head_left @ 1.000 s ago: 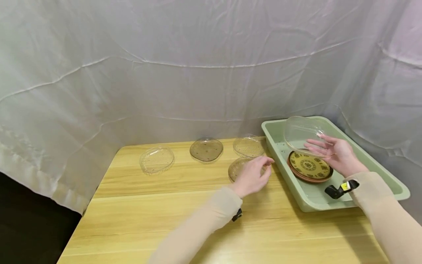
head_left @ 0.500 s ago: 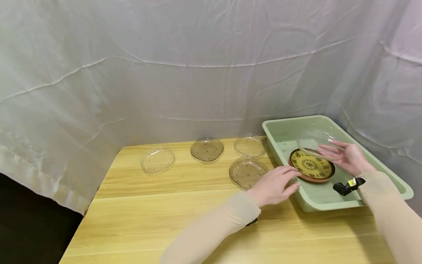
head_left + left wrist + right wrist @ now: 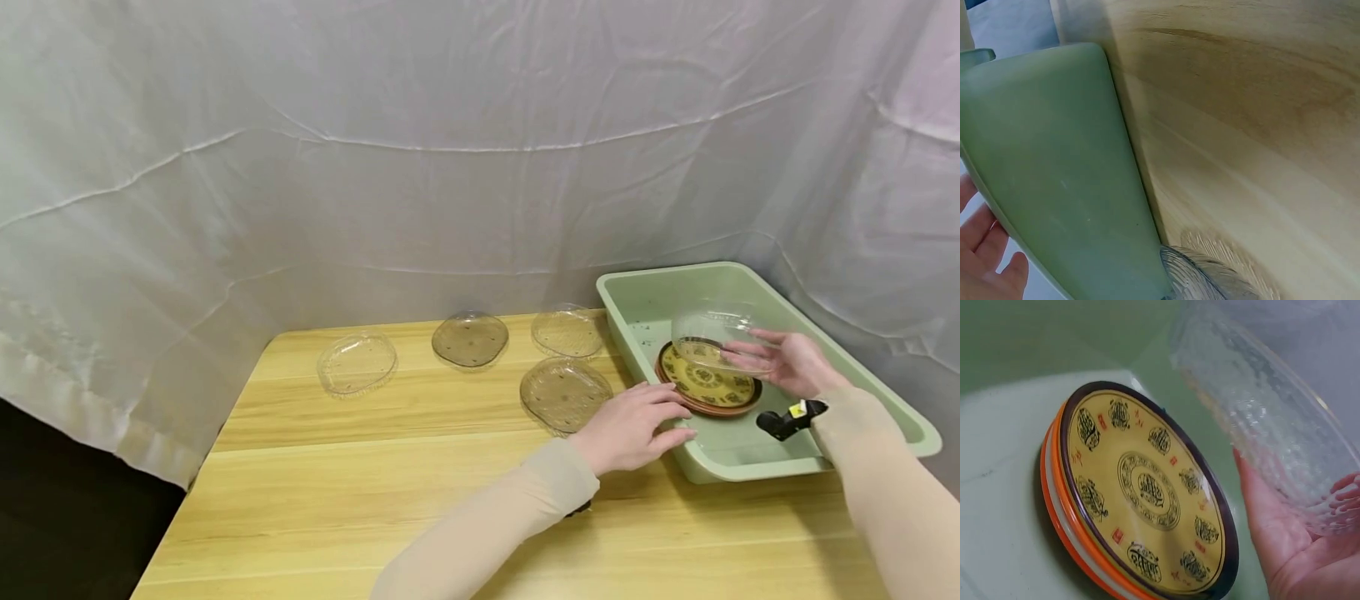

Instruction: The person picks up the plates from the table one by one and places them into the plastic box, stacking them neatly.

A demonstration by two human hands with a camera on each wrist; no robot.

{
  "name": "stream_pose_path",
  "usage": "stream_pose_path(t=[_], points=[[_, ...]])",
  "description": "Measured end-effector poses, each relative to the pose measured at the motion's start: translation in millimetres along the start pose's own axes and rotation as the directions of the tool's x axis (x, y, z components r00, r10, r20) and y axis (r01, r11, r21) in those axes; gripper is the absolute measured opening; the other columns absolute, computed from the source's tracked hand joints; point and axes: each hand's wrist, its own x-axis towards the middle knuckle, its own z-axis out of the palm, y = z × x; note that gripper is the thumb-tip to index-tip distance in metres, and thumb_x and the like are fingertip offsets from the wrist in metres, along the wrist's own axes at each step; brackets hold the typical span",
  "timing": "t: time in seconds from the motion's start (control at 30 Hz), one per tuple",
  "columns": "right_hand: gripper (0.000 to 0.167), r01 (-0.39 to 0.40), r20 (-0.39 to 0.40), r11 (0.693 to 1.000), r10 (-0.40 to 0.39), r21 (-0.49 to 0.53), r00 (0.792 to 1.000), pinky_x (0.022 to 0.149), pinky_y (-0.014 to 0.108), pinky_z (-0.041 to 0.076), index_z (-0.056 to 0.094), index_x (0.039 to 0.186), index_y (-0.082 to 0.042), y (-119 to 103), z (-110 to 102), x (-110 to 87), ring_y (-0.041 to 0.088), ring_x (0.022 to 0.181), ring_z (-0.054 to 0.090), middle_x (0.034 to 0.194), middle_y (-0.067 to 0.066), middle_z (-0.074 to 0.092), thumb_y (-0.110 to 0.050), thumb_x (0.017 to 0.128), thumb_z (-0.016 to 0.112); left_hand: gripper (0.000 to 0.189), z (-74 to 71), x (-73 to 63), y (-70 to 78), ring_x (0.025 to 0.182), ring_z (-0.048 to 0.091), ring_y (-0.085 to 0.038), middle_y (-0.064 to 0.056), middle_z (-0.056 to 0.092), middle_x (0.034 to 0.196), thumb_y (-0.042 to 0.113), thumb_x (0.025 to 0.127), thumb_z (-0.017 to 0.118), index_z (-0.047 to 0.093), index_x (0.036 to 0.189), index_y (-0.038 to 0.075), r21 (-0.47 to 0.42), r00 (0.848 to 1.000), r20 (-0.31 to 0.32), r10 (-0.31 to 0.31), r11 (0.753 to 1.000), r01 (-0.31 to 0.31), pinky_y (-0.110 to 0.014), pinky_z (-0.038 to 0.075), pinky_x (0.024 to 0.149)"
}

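Surroundings: four see-through dishes on wooden table; patterned plates, stacked, in green tray. Right hand: fingers curled, gripping one clear dish above those plates. Left hand: fingers relaxed at the tray's rim. Only my right-wrist feed shows the stack's white band.

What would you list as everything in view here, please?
table: one, light wood, centre
cloth backdrop: count unclear, grey, behind
dark area: one, black, lower left
tub: one, green, on table, right
patterned plates: one stack, count unclear, yellow, in tub
clear dishes: two, colourless, on table
brown dishes: two, brown-tinted, on table
fifth dish: one, clear, over tub
sleeves: two, beige, lower foreground
wrist cameras: two, black, by sleeves
left hand: one, bare, at tub rim
right hand: one, bare, holding fifth dish
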Motion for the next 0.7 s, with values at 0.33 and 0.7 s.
stream_pose_path(t=[0.33,0.7], points=[[0.059,-0.136,-0.021,0.991,0.135,-0.013,0.991,0.107,0.046,0.052,-0.015,0.160,-0.022,4.7,-7.7,11.6,0.029,0.100,0.075,0.102,0.016,0.075,-0.023,0.111,0.018,0.043,0.6,-0.3,-0.6,0.148,0.038,-0.006,0.012,0.055,0.147,0.052,0.106,0.039,0.062,0.135,0.029,-0.023,1.000,0.017,-0.022,0.999,0.022,-0.022,0.021,0.128],[0.063,-0.202,-0.050,0.976,0.198,-0.084,0.979,0.105,0.039,0.055,-0.032,0.153,-0.019,9.8,-8.9,17.8,0.026,0.097,0.076,0.098,0.010,0.076,-0.024,0.111,0.014,0.043,0.7,0.6,0.3,0.149,0.037,-0.005,0.013,0.055,0.147,0.053,0.106,0.040,0.062,0.135,0.030,-0.033,0.999,0.025,-0.030,0.999,0.031,-0.022,0.021,0.128]])
